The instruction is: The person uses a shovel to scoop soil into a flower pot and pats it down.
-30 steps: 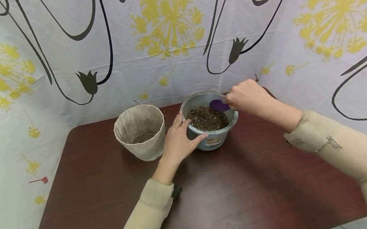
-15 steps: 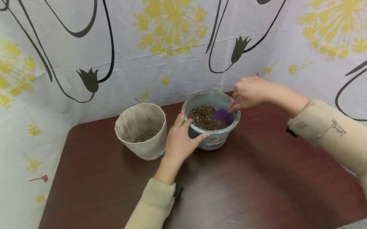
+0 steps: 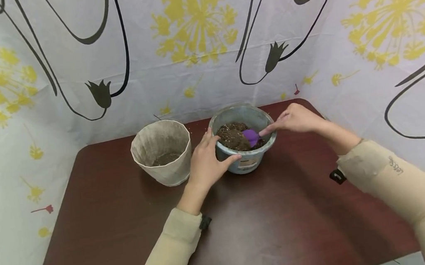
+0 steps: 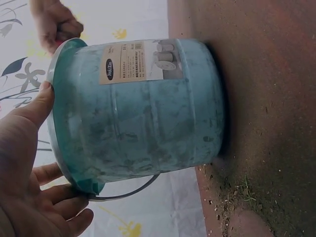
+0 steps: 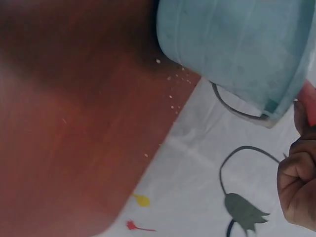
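A blue bucket with dark soil inside stands near the table's back edge. The left hand grips its rim, thumb at the front and fingers along the left side; the left wrist view shows this hand at the rim beside a paper label. The right hand, at the bucket's right, holds a purple scoop whose blade lies in the soil. In the right wrist view the fingers of the right hand are curled round a pinkish-red handle.
A whitish pot with a little soil at its bottom stands left of the bucket on the dark red table. Patterned cloth hangs behind. Crumbs lie on the table near the bucket's base.
The scoop has gone from the bucket's upper right down into the soil and a little left. The right hand has lowered and moved slightly right. The left hand stays on the rim.
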`<move>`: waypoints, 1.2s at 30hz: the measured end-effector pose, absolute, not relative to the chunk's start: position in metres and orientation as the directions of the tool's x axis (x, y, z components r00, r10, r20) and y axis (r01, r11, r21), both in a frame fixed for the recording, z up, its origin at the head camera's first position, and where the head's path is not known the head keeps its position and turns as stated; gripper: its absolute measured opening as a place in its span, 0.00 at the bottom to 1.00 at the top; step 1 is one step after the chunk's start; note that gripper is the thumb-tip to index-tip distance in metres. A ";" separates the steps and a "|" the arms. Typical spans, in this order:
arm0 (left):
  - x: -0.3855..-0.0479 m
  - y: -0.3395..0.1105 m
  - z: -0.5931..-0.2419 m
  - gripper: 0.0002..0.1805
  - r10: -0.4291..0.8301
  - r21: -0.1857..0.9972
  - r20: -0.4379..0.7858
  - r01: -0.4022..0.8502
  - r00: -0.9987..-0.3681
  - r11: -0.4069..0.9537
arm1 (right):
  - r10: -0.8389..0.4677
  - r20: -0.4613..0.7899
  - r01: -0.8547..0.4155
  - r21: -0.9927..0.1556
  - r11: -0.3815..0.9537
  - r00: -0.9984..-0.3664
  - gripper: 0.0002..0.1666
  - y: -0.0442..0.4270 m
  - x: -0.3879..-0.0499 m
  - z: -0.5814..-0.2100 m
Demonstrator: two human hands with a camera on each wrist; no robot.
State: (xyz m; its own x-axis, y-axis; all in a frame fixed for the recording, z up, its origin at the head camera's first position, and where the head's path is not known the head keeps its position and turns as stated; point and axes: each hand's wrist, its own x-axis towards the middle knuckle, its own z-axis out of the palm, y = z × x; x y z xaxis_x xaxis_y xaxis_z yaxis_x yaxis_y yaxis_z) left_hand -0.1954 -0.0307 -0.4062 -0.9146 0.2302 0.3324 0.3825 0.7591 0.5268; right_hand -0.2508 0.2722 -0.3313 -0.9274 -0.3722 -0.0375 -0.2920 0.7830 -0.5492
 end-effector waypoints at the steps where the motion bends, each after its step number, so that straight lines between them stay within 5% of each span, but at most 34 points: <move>1: -0.195 -0.031 -0.406 0.47 0.228 0.532 0.324 0.376 -0.918 0.759 | -0.323 -0.061 -0.228 -0.588 0.776 -0.944 0.15 0.274 -0.249 -0.335; 8: -0.192 -0.032 -0.405 0.47 0.226 0.535 0.324 0.375 -0.919 0.757 | -0.197 -0.074 -0.080 -0.734 0.674 -0.978 0.18 0.280 -0.228 -0.352; 24: -0.190 -0.035 -0.405 0.46 0.220 0.532 0.309 0.360 -0.925 0.766 | -0.206 -0.022 -0.094 -0.838 0.538 -0.978 0.20 0.278 -0.218 -0.363; 36: -0.192 -0.045 -0.391 0.42 0.328 0.334 0.299 0.420 -0.896 0.844 | -0.161 -0.004 -0.082 -0.846 0.527 -0.987 0.21 0.279 -0.220 -0.355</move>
State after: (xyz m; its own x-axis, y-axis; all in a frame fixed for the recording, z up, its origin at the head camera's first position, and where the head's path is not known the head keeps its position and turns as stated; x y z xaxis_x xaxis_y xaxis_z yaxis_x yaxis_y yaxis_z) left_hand -0.1921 -0.0446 -0.3913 -0.8962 0.3279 0.2990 0.4202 0.8435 0.3345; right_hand -0.2205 0.2786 -0.3554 -0.9870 -0.1605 -0.0039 -0.0824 0.5269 -0.8459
